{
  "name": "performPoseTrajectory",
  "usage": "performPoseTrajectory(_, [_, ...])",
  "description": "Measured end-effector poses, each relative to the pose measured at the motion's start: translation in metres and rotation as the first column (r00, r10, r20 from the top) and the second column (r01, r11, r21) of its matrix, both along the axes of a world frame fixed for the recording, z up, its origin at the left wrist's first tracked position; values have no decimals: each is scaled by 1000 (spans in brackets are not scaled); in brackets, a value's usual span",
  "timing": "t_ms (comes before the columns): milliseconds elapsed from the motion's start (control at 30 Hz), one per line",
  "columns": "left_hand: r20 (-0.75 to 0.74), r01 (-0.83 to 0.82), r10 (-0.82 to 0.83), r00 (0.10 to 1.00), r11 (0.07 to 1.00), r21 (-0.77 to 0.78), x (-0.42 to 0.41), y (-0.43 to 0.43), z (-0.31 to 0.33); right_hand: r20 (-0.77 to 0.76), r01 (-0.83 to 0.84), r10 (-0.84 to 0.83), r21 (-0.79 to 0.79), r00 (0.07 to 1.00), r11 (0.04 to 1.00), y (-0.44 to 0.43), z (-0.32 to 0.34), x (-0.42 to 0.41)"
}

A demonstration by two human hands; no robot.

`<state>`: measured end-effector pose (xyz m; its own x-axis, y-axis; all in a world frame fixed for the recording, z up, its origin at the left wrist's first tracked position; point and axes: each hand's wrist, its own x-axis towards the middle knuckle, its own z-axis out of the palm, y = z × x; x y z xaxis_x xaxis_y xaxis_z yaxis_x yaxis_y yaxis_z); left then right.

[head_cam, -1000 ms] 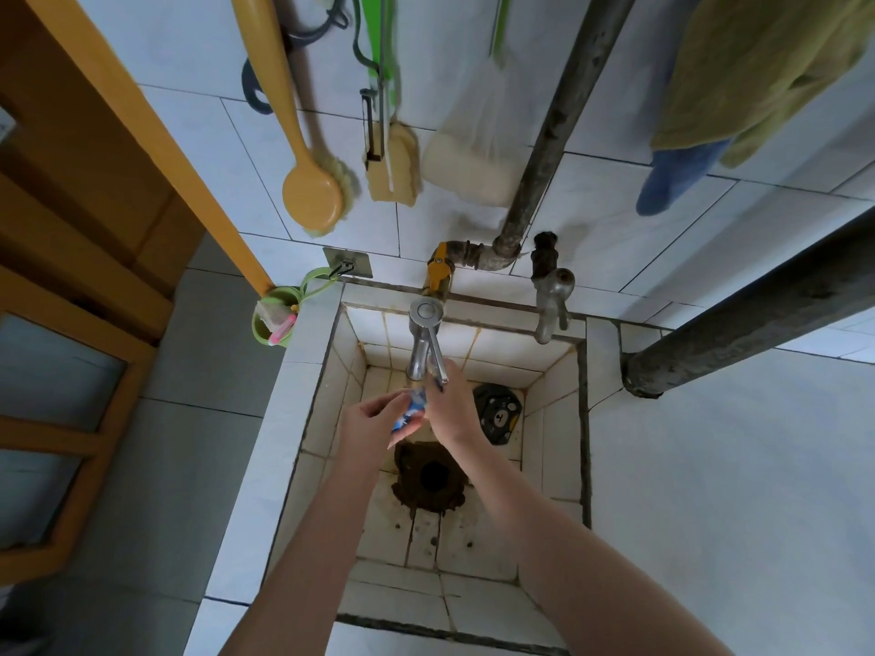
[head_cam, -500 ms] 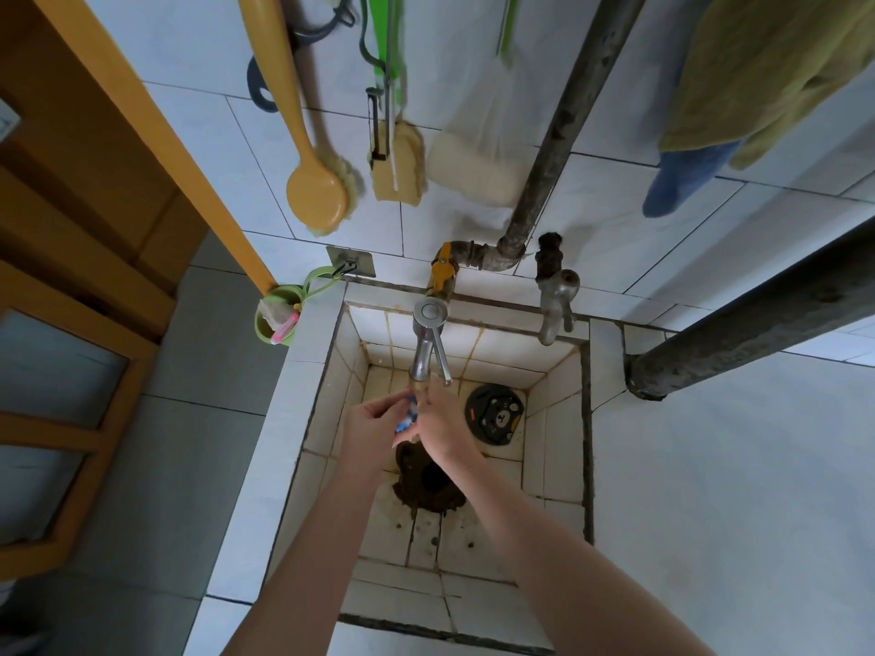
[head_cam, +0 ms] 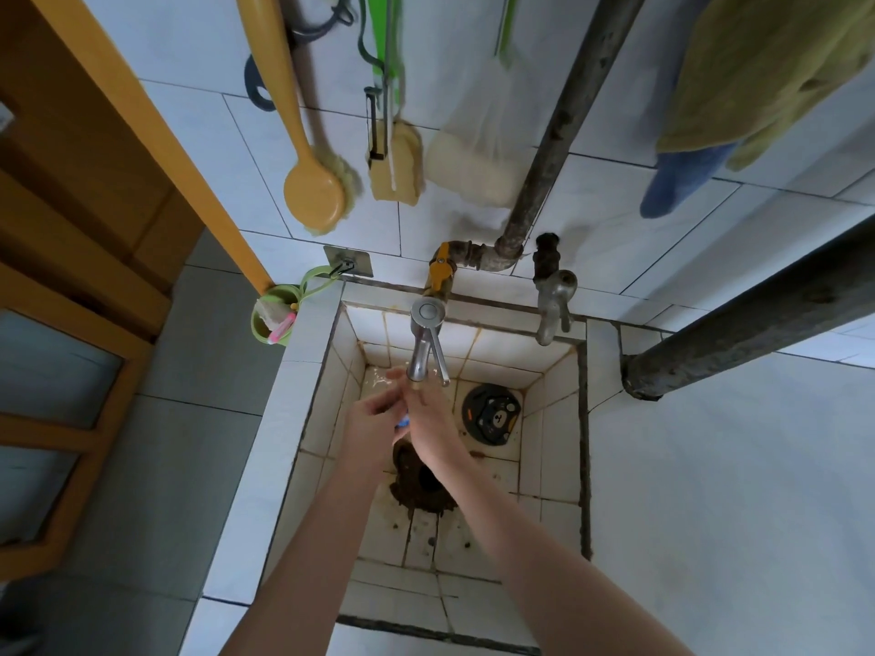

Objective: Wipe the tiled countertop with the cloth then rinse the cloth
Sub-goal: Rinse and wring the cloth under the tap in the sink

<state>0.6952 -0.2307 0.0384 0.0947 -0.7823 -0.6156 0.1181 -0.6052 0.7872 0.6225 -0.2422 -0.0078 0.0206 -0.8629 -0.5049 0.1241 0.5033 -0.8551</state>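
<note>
Both hands meet under the chrome tap (head_cam: 423,353) inside the small tiled sink (head_cam: 554,447). My left hand (head_cam: 367,421) and my right hand (head_cam: 433,426) press together around a small cloth (head_cam: 403,422); only a blue and white scrap of it shows between the palms. The fingers of both hands are blurred. Water splashes on the tiles behind the left fingers. The white tiled countertop (head_cam: 729,490) spreads to the right of the sink.
A rusty drain hole (head_cam: 419,480) lies below the hands, and a round black strainer (head_cam: 491,411) rests in the sink's back right corner. A second tap (head_cam: 551,300), pipes, brushes, sponges and towels hang on the wall. A green cup (head_cam: 274,319) hangs at left.
Both hands have slid a little up and back, closer under the tap spout, still rubbing the cloth. Less of the blue cloth shows now.
</note>
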Motion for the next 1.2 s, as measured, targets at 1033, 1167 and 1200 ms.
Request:
performPoseTrajectory(1033, [65,-122,124,990,992,-32,-9,-1,-8,114,-24,29,-51,993,998,7,19,-3])
performPoseTrajectory(1167, [83,-38,44,996,996,-76,-13,3,-5,75,72,-76,51,994,996,-2,12,5])
performPoseTrajectory(1200, [70,-45,49,996,997,-66,-11,4,-4,60,71,-75,71,995,995,-4,10,3])
